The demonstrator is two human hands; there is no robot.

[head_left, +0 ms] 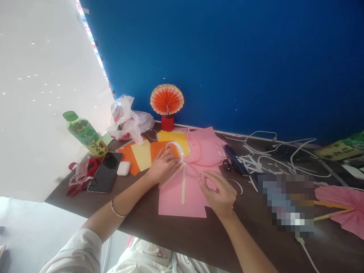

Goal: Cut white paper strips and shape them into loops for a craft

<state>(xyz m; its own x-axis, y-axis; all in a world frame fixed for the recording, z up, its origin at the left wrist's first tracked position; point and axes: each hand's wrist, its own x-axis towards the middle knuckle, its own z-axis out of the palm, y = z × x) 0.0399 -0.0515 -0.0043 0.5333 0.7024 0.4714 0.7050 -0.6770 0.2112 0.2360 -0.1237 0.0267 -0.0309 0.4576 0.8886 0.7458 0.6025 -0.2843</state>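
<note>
My left hand (164, 166) is closed on a white roll of tape (179, 148), which stands over the orange and pink papers. My right hand (218, 191) is pinched above the right side of a pink paper sheet (176, 206). A faint strip seems to run from the roll to its fingertips, though it is hard to make out. On the pink sheet lie two pale strips, one of them an upright strip (184, 184) and the other slanting beneath my left fingers. More pink paper (209, 142), partly cut in curves, lies behind.
Orange paper (132, 157) and yellow paper (173, 137) lie behind my left hand. A phone (105, 172), white earbud case (124, 168) and green bottle (85, 132) are left. Scissors (227, 164), white cables (267, 155) and a pink paper fan (348, 208) are right. A folded fan (167, 99) stands at the wall.
</note>
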